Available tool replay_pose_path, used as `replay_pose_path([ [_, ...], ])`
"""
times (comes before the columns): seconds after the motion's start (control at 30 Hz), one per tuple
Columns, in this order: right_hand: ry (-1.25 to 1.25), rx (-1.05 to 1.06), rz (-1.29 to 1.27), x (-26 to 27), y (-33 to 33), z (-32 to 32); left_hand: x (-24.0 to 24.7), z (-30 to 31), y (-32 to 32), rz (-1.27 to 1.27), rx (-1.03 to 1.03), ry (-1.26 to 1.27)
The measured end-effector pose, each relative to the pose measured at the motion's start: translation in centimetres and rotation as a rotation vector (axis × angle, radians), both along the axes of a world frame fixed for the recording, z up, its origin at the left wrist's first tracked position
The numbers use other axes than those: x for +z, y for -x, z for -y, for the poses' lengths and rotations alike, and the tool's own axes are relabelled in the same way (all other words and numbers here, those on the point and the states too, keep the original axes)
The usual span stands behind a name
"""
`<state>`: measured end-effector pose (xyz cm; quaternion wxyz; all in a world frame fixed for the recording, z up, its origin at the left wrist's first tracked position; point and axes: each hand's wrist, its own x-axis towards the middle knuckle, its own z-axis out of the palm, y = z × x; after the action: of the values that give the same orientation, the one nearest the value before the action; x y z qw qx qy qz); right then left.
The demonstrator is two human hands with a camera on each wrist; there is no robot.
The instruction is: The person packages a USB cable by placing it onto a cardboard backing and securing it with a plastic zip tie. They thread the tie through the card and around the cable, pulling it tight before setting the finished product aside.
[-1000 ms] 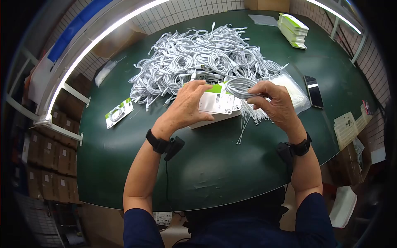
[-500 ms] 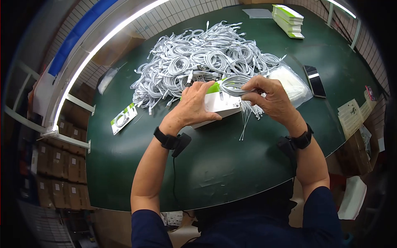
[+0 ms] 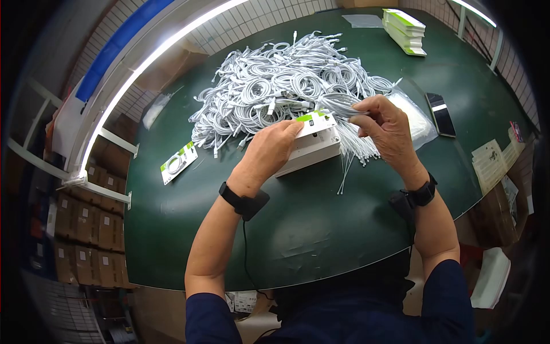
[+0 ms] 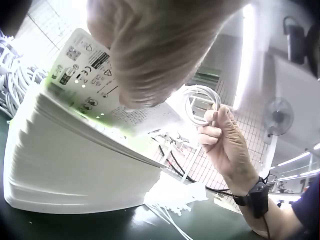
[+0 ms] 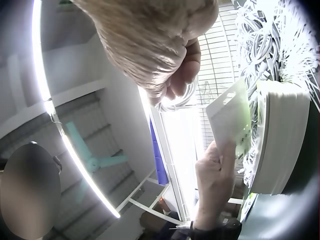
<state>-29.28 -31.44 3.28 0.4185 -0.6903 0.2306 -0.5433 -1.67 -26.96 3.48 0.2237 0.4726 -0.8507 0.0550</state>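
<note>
Dark green table [image 3: 321, 241], shiny, scuffed near front edge. On it: big heap of grey-white cables [image 3: 258, 86] at centre back, stack of white cards [image 3: 310, 160] just in front, loose white ties [image 3: 361, 150] beside that, bag of white stuff [image 3: 420, 123], phone [image 3: 440, 116] right, carded cable [image 3: 179, 163] left, green-and-white stack [image 3: 404, 33] back right.

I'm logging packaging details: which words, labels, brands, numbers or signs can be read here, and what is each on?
"CE": on the card in the left hand.
Same card: a square code and small symbols; the other print is too small to read.
Packed cable card: too small.
Far stack: too small.
Carton labels: too small.
Sheet at right: too blurred.
</note>
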Motion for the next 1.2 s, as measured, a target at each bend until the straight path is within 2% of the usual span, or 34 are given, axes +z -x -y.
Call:
replay_pose_path([
  [0.07,-0.027,-0.025,0.046,-0.2,-0.1,-0.1,0.1,-0.1,-0.2,-0.005,0.035,0.097],
  [0.23,0.022,-0.039,0.143,0.0,-0.3,-1.1,4.6,-4.4,0.9,0.053,0.174,0.314],
  [0.33,0.054,0.096,0.228,0.2,-0.8,-2.3,5.5,-9.2,1.8,0.160,0.291,0.189],
  [0.43,0.015,0.149,0.109,-0.5,-2.2,-4.8,2.5,-12.1,2.5,0.210,0.240,0.071],
  [0.47,0.115,0.171,-0.003,-0.6,-2.8,-5.5,1.5,-12.7,2.8,0.215,0.233,0.012],
  [0.5,0.324,0.147,-0.082,-0.7,-3.7,-6.1,0.5,-13.1,3.0,0.222,0.234,-0.043],
  [0.6,0.551,0.172,-0.188,-1.6,-5.7,-7.2,-2.1,-13.2,3.0,0.112,0.225,-0.134],
  [0.63,0.602,0.163,-0.214,-2.0,-6.1,-7.3,-3.1,-13.1,3.0,0.056,0.174,-0.073],
  [0.67,0.654,0.153,-0.237,-2.3,-6.5,-7.4,-2.9,-13.1,3.1,0.150,0.169,-0.127],
  [0.87,0.700,0.044,-0.244,-2.9,-7.2,-7.1,-4.2,-12.6,2.6,-0.032,0.138,0.056],
  [1.0,0.562,0.028,-0.288,-3.6,-7.0,-6.9,-3.7,-12.8,2.2,-0.051,0.160,0.006],
  [1.13,0.546,0.003,-0.258,-3.8,-7.2,-6.8,-2.6,-13.0,2.5,-0.293,0.085,0.313],
  [1.2,0.582,-0.009,-0.223,-4.0,-7.4,-6.4,-2.0,-14.3,2.9,-0.433,0.097,0.321],
])
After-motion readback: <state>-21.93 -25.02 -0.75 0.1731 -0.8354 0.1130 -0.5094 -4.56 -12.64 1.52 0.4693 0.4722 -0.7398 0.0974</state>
